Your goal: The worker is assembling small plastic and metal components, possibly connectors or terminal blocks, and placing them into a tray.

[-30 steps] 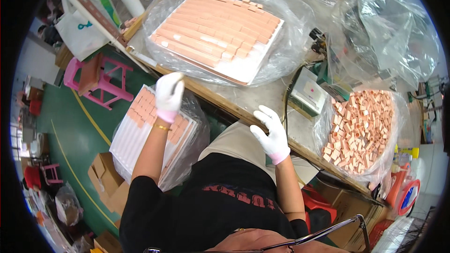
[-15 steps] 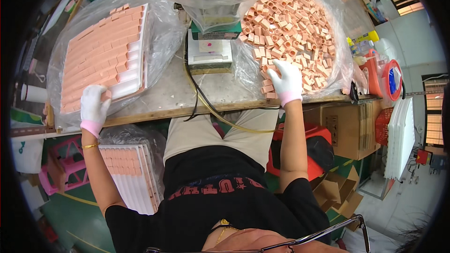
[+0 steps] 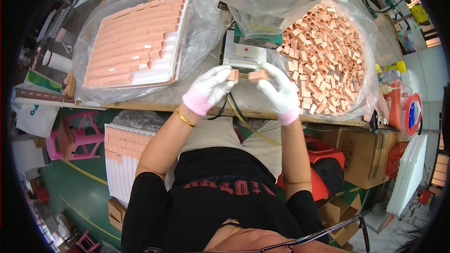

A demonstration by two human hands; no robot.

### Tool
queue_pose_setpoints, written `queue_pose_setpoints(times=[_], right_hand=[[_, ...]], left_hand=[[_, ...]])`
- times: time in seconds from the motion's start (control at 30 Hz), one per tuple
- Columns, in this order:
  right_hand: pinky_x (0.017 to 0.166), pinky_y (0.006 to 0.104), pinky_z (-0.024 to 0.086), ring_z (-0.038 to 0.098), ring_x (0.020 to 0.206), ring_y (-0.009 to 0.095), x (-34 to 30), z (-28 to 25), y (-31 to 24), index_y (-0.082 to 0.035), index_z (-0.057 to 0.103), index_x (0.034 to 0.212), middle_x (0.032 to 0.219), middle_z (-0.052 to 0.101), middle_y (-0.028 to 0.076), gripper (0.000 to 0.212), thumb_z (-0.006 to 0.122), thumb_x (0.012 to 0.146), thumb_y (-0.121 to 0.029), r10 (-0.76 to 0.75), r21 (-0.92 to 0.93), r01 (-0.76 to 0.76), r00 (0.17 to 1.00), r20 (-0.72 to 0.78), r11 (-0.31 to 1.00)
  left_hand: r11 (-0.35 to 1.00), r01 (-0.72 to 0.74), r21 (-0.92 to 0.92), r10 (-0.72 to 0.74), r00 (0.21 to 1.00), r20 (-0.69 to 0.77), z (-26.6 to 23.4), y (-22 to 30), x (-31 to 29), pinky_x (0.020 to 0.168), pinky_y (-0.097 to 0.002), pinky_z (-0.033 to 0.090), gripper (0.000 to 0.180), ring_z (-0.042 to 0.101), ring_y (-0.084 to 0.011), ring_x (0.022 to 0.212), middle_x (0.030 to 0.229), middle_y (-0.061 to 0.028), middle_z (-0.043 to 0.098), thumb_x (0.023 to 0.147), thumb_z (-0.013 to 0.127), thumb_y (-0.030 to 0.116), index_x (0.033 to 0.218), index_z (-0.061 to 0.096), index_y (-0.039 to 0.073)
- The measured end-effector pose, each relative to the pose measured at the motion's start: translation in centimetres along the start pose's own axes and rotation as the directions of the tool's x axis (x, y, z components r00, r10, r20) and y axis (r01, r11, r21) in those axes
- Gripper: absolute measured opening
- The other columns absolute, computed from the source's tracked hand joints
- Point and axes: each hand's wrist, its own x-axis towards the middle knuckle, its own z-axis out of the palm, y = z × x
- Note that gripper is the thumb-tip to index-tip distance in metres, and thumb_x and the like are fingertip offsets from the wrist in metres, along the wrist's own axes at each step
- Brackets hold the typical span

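My left hand, in a white glove with a pink cuff, pinches a small peach hollow block between thumb and fingertips. My right hand, gloved alike, grips another peach block. Both blocks are held level, close together but apart, in front of a small machine with a white top. To the left, a white ridged tray carries rows of such blocks, with bare grooves along its right side. A heap of loose blocks with round openings lies right of the machine on clear plastic.
Clear plastic sheeting surrounds the tray and hangs over the machine. A cable crosses the wooden table edge. Below are another partly filled tray, a pink stool, a red stool and cardboard boxes.
My left hand has left the tray and moved right. My right hand has left the heap and moved inward, now with a block. The view has shifted.
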Motion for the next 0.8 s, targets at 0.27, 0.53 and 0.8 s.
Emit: queue_pose_setpoints(times=[0.27, 0.53, 0.8], right_hand=[[0.087, 0.0365, 0.047, 0.06, 0.098, 0.03, 1.4, 1.1, 0.1, -0.002, 0.062, 0.114, 0.109, 0.064, 0.014, 0.037, 0.067, 0.077, -0.003, -0.427, -0.505, 0.483, 0.874, 0.232, 0.715], [0.088, 0.032, 0.046, 0.058, 0.099, 0.024, 0.2, 1.3, 0.2, 0.0, 0.062, 0.114, 0.11, 0.064, 0.012, 0.036, 0.067, 0.078, -0.001, -0.223, -0.275, 0.252, 0.966, 0.131, 0.928], [0.097, 0.0373, 0.042, 0.055, 0.111, 0.03, 1.2, 2.7, -0.5, -0.002, 0.062, 0.114, 0.121, 0.06, 0.015, 0.043, 0.073, 0.074, -0.011, -0.23, -0.357, 0.285, 0.954, 0.19, 0.889]], left_hand=[[0.998, -0.011, 0.06, -0.004, 0.97, 0.244, 0.8, -1.8, 0.2, 0.072, -0.021, 0.044, 0.03, 0.057, -0.0135, 0.093, 0.113, -0.0099, 0.062, 0.097, 0.048, 0.02, 0.112, 0.06, -0.003], [0.952, 0.182, -0.248, -0.131, 0.969, 0.211, -0.2, -4.4, 0.0, 0.08, -0.023, 0.051, 0.04, 0.061, -0.0118, 0.094, 0.12, -0.0082, 0.06, 0.1, 0.045, 0.027, 0.127, 0.05, -0.002], [0.928, 0.128, -0.351, -0.059, 0.978, 0.201, 0.5, -3.6, -0.6, 0.084, -0.0305, 0.051, 0.033, 0.06, -0.0177, 0.099, 0.117, -0.0113, 0.058, 0.1, 0.044, 0.022, 0.121, 0.052, -0.002]])
